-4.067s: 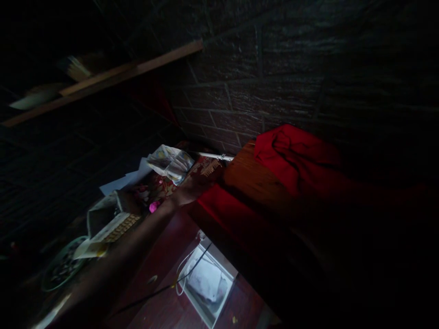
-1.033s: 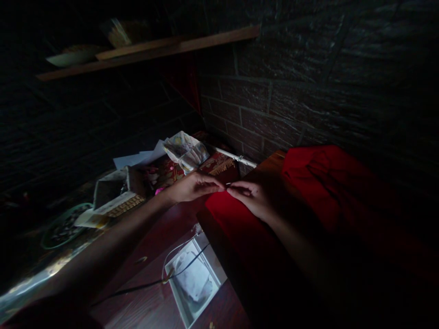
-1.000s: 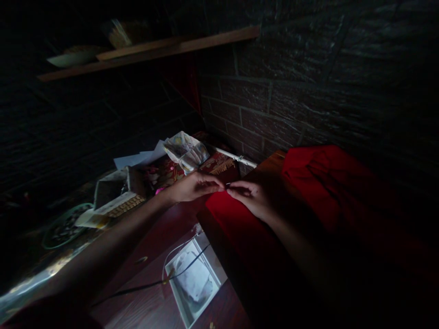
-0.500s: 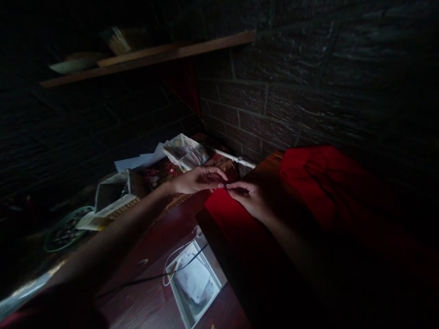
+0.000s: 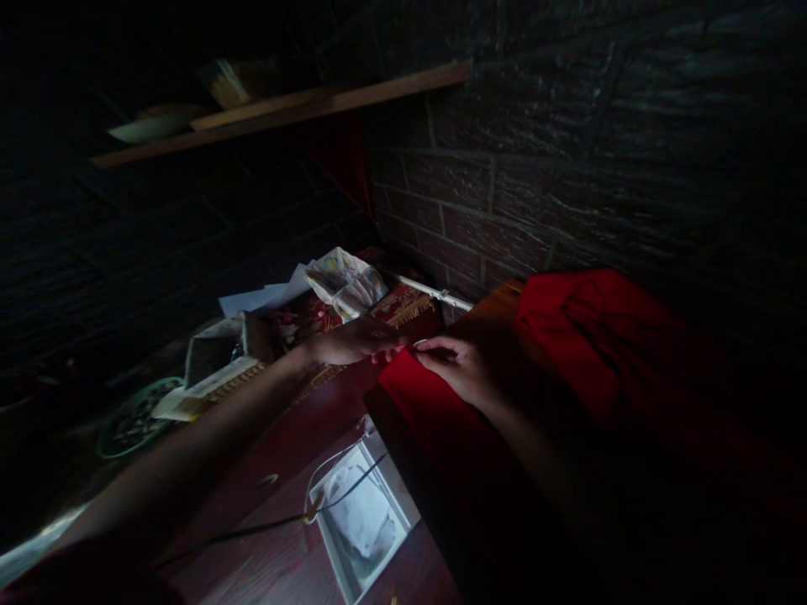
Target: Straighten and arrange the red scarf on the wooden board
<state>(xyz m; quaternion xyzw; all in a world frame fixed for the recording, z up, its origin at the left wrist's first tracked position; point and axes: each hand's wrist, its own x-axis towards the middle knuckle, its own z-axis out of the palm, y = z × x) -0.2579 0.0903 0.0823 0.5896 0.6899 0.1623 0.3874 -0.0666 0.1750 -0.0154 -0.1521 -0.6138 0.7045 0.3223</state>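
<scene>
The fingers of the right hand (image 5: 463, 374) are nearly closed, pinching a small, thin white sliver (image 5: 420, 343) at the tip of the smooth red cloth (image 5: 409, 382). Left-hand fingers (image 5: 353, 343) stretch loosely beside that tip; whether they grip anything, I cannot tell. Nearer lies a white rectangular tray (image 5: 394, 481) on the dark-red wooden table (image 5: 308, 441).

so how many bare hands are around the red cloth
2: the bare left hand by the far end of the red cloth, the bare right hand touching that end. Darkness could hide more.
</scene>
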